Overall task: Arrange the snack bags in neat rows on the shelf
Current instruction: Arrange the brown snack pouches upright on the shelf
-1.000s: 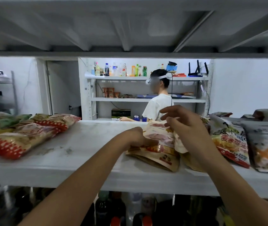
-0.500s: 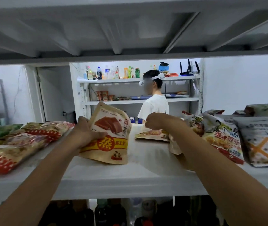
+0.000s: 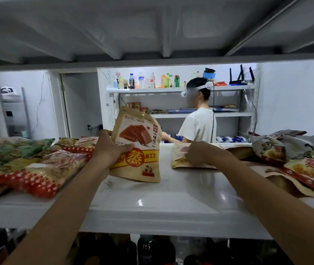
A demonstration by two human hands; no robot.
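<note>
My left hand [image 3: 110,148] grips a tan snack bag [image 3: 139,148] with a red block picture and a yellow band, holding it upright with its bottom edge near the white shelf [image 3: 171,199]. My right hand [image 3: 202,153] rests on a second tan bag [image 3: 179,159] lying flat further back on the shelf, fingers closed over it. Red-and-clear bags [image 3: 37,175] lie in a pile at the left. Printed bags with red trim [image 3: 303,165] lie overlapped at the right.
The underside of the upper shelf [image 3: 152,31] hangs low overhead. Dark bottles [image 3: 152,249] stand on the level below. Behind the shelf a person in a white shirt [image 3: 198,125] stands at another rack [image 3: 181,89] of bottles and packets.
My left hand lifted the tan bag off the pile, carried it left and stood it upright. My right hand moved back onto the flat tan bag.
</note>
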